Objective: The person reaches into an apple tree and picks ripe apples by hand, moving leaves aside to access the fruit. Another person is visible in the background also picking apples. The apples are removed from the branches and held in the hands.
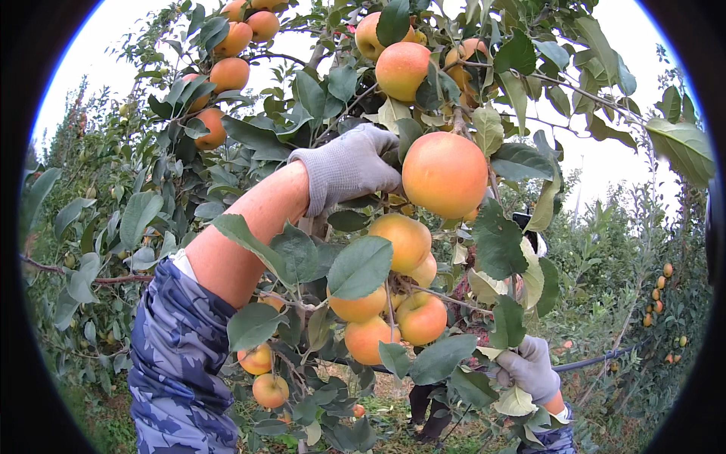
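Observation:
My left hand (pixel 356 165), in a grey knit glove, reaches up into the apple tree with curled fingers. It is beside a large yellow-red apple (pixel 445 175); foliage hides its fingertips, so any hold is unclear. Lower right, my right hand (pixel 530 368), gloved too, has thumb and fingers closed on a pale leaf (pixel 490 352). Between the hands hangs a cluster of apples, among them a front apple (pixel 421 318) and an upper one (pixel 400 243). A broad green leaf (pixel 361 267) partly covers the cluster.
More apples hang above, including a rosy one (pixel 403 70), and at upper left (pixel 229 74). A thin branch (pixel 448 298) crosses the cluster. A dark hose (pixel 601 358) runs behind my right hand. Behind the leaves, a person's dark-clad legs (pixel 434 411) show.

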Demonstrator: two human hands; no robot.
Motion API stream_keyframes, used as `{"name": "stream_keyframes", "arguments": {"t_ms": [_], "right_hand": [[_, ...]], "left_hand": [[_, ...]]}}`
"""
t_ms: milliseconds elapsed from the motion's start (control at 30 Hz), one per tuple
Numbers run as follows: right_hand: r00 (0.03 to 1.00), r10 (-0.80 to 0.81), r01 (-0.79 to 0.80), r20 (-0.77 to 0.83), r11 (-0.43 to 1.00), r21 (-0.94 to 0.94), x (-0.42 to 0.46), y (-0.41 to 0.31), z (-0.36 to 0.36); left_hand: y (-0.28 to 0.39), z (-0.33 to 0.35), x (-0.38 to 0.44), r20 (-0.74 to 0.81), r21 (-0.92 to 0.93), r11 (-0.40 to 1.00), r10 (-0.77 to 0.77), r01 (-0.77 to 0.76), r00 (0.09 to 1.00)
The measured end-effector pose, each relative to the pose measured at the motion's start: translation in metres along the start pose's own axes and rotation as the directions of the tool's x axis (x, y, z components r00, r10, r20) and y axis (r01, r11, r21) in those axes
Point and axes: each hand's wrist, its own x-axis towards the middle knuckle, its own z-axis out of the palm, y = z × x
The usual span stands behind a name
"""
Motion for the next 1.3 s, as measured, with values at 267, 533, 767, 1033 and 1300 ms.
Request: {"name": "stream_keyframes", "arguments": {"t_ms": [267,533,767,1033,1300], "right_hand": [[0.998,-0.052,0.052,-0.019,0.998,0.024,0.010,0.007,0.002],[1.000,-0.027,0.028,0.016,1.000,-0.015,0.005,0.000,-0.001],[0.999,-0.028,0.027,-0.016,0.999,-0.028,-0.008,-0.008,-0.001],[0.998,-0.001,-0.002,-0.057,0.998,-0.058,-0.018,-0.015,-0.001],[0.996,-0.003,-0.005,-0.084,0.996,-0.088,-0.025,-0.023,0.001]], "left_hand": [[0.007,0.020,-0.056,0.018,0.080,0.872,0.483,-0.483,0.875],[0.015,-0.056,-0.022,-0.660,0.525,0.847,0.347,0.080,0.666],[-0.007,-0.055,0.044,-0.485,0.795,0.551,0.325,0.254,0.811],[-0.045,-0.040,0.072,-0.706,0.169,0.983,0.070,0.072,0.705],[-0.033,-0.057,0.056,-0.727,-0.234,0.960,-0.276,0.152,0.628]]}}
